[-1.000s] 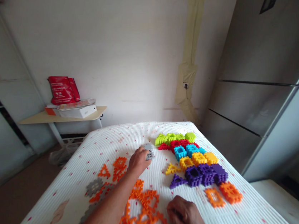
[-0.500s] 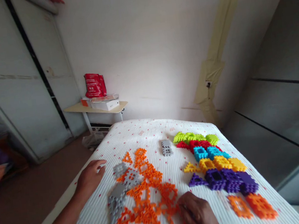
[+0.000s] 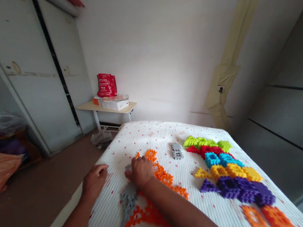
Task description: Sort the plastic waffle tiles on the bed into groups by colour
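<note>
My left hand (image 3: pixel 94 181) rests at the left edge of the bedding, fingers loosely bent and thumb apart, with nothing in it. My right hand (image 3: pixel 141 171) reaches across the pile, its fingers curled down over the upper left of it; whatever is under the fingertips is hidden. A grey interlocking piece (image 3: pixel 128 166) shows beside its thumb. More grey pieces (image 3: pixel 128 200) lie below the wrist. Orange interlocking pieces (image 3: pixel 164 175) spread around and beneath my right forearm, which covers part of them.
Sorted stacks stand at right: lime (image 3: pixel 198 141), red (image 3: pixel 209 150), blue (image 3: pixel 225 159), yellow (image 3: pixel 236 170), purple (image 3: pixel 239 189) and orange (image 3: pixel 277 217). A small grey stack (image 3: pixel 177 150) sits mid-bed. Beyond the bed is a side table (image 3: pixel 85 106) with a red bag (image 3: pixel 106 85).
My right hand has moved from the lower orange pieces up and left to the grey pieces. My left hand stays at the bed's left side. The view has shifted slightly.
</note>
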Tool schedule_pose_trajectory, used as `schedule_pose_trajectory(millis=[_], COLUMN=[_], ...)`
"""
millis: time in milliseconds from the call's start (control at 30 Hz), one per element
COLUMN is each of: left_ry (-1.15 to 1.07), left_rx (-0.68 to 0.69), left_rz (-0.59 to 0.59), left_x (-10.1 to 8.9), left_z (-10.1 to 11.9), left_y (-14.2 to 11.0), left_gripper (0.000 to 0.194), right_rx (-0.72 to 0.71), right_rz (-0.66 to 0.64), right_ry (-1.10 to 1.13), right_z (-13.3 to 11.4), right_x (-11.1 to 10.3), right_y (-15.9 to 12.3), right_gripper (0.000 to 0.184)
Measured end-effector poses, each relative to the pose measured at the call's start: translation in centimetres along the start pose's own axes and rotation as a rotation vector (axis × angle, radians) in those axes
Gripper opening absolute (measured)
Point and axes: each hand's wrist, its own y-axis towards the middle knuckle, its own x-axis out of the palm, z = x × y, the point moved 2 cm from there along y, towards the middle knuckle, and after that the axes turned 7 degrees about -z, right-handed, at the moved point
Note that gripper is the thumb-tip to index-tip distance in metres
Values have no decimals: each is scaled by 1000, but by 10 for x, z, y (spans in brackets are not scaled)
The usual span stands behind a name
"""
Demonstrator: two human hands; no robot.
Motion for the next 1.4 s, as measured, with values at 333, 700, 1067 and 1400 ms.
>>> schedule_pose_trajectory(millis=[333,700,1067,1400], left_ry=[2,-10,-3,-11], left_rx=[-10,-15,-9,-4], left_rz=[-23,-67,-54,-34], left_x=[2,4,5,5], left_z=[-4,-6,-5,-6], left_y=[2,4,3,4], left_gripper=[24,28,30,27], right_rx=[133,390,584,598], right_rz=[-188,315,213,197], right_ry=[40,33,-46,-67], right_z=[-25,89,174,172], right_x=[15,-44,-29,-23], right_y=[30,-24,-47,-37], right_gripper=[60,36,32,33])
